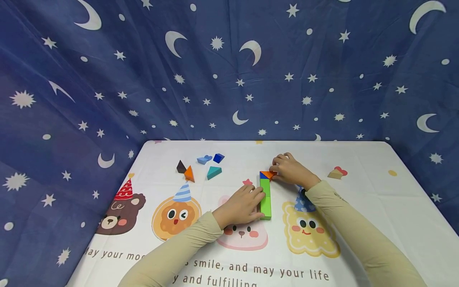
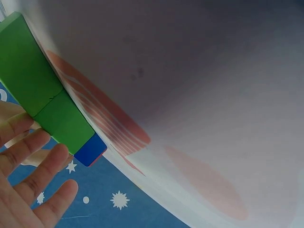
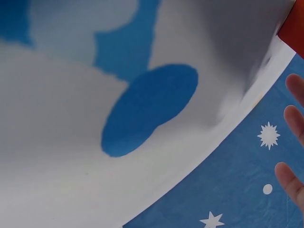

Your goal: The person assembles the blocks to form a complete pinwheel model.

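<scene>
Two green rectangular blocks (image 1: 265, 199) lie end to end in a column, their seam showing in the left wrist view. My left hand (image 1: 244, 205) rests along their left side, with spread, relaxed fingers (image 2: 52, 164) touching the edge. At the column's far end sits a small blue triangular block (image 1: 263, 175). Against it is an orange triangular block (image 1: 267, 174). My right hand (image 1: 292, 170) pinches the orange piece at its right side between thumb and fingertips. In the right wrist view only an orange corner (image 3: 293, 31) and some fingertips show.
Left of the column lie loose blocks: dark brown (image 1: 181, 167), orange (image 1: 189, 174), teal (image 1: 214, 172), light blue (image 1: 203, 160) and dark blue (image 1: 218, 158). A tan block (image 1: 335, 174) lies far right. A printed white cloth (image 1: 376, 223) covers the table; a starry blue curtain (image 1: 215, 99) hangs behind.
</scene>
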A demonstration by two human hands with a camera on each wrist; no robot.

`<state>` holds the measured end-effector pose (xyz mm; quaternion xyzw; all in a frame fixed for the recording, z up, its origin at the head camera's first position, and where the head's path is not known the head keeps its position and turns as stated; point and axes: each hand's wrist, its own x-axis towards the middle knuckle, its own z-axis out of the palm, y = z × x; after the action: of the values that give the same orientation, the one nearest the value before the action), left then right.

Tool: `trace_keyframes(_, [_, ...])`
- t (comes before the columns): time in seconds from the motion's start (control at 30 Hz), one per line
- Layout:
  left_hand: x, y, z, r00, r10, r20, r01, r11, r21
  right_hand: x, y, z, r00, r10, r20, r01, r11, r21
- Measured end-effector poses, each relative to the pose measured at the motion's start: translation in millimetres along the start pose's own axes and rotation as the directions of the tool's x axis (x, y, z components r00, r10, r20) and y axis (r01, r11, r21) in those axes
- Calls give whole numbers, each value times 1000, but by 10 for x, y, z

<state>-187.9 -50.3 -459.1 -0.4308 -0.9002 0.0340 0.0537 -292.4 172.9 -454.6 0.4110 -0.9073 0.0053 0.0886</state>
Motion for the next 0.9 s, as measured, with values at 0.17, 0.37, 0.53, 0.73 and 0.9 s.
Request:
trace_keyframes(0.17, [-3, -11, 6, 1000, -5, 12, 5, 1000, -7, -29, 3, -8, 1000, 24, -5, -24, 1000, 6])
trace_keyframes(0.37, [-12, -6, 9, 1000, 3, -6, -3, 1000, -3, -281, 90, -131, 992, 104, -73, -104, 995, 3])
trace_keyframes(0.53, [-11, 1, 9, 1000, 6, -23, -6, 1000, 12, -705, 273, -252, 969, 197, -147, -195, 980, 33])
trace_keyframes(0.73, [-8, -2, 30, 999, 9, -37, -8, 1000, 15, -1188, 539, -325, 933, 319, -169, -321, 947, 15])
trace_keyframes(0.9, [-8, -6, 39, 999, 12, -45, -12, 1000, 12, -1396, 682, -350, 894, 419, -160, -419, 907, 35])
